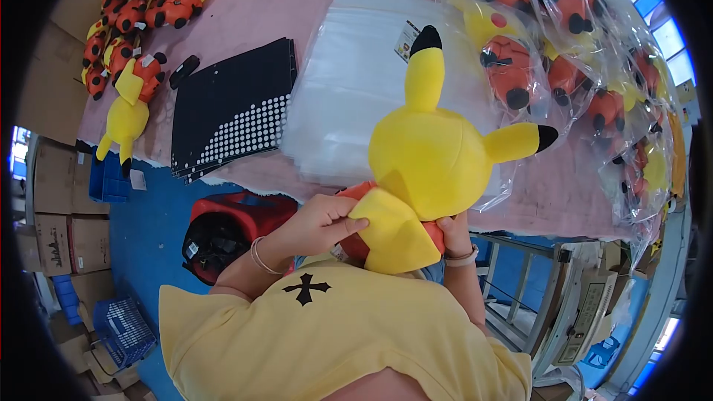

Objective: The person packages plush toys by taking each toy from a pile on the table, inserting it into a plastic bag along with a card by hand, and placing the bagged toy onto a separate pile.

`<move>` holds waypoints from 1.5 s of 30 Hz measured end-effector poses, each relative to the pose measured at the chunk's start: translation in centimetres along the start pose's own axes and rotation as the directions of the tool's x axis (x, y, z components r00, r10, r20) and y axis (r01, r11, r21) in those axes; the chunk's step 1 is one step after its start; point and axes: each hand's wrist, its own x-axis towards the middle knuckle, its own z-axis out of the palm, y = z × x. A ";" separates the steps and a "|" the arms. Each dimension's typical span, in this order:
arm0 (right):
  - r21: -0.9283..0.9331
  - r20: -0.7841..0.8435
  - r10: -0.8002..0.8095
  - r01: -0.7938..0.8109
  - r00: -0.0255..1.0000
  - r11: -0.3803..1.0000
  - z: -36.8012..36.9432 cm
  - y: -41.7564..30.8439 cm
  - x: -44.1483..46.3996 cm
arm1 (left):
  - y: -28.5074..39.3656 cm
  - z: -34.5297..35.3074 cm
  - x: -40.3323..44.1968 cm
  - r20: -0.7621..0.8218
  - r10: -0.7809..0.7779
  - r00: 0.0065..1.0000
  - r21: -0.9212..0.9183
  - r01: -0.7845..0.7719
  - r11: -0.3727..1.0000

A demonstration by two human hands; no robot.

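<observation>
At the centre of the frame, my left fingers [358, 224] pinched the yellow tail of the plush toy [427, 160]; my right hand [454, 234] gripped its red body, fingertips partly hidden. Clear bags [338, 78] lay on the pink surface [249, 4] behind, black sheets [238, 93] to the left.

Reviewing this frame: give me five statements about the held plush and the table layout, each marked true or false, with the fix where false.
1. The left hand grips the held plush's yellow tail piece. True.
2. The held plush is sealed in a clear bag. False: it is unwrapped, in front of the flat clear bags.
3. The dark sheets lie left of the flat clear bags. True.
4. Both ears of the held plush are yellow to the tip. False: their tips are black.
5. The right hand is at the held plush's red part. True.
</observation>
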 end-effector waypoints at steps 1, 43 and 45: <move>0.005 0.009 0.001 -0.001 1.000 1.000 -0.1 0.1 0.1 | 0.3 -0.2 -0.1 0.020 -0.052 0.998 -0.012 0.052 0.999; -0.190 0.129 0.159 -0.133 0.979 0.973 -0.3 -1.3 0.1 | -0.9 -6.9 1.1 0.512 -0.124 0.850 0.154 0.051 0.987; -0.222 0.135 0.130 -0.098 0.982 0.970 -0.3 -1.8 0.6 | -1.6 -8.2 2.4 0.320 -0.106 0.941 0.194 0.045 0.980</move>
